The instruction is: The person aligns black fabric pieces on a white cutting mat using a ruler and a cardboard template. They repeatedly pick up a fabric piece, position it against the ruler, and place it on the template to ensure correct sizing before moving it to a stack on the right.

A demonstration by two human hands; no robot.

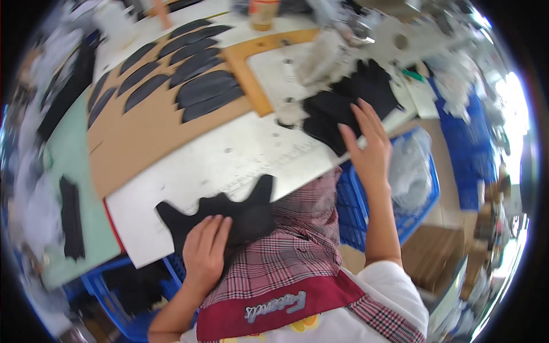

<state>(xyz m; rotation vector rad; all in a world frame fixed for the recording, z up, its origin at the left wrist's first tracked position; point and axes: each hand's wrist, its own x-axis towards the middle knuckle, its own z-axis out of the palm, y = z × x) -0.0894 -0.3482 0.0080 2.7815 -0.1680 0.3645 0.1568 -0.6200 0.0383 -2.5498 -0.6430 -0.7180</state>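
Observation:
My left hand [204, 251] is closed on a black fabric piece [249, 216] with a jagged, pointed upper edge. Its fingers lie on top of the cloth and the thumb is hidden. The piece lies across the near table edge, partly over my lap. My right hand [370, 146] is open, thumb and fingers apart, at the near side of a pile of black fabric pieces [337, 108] on the right of the table. Whether the fingertips touch the pile I cannot tell.
On the white table [189, 171], a brown cardboard sheet [137, 146] bears several dark curved pieces [209, 91], beside a wooden frame edge [249, 74]. A blue basket [420, 214] with clear plastic stands right of my lap, another blue basket [108, 291] at lower left. A black strip [71, 220] lies on a green surface.

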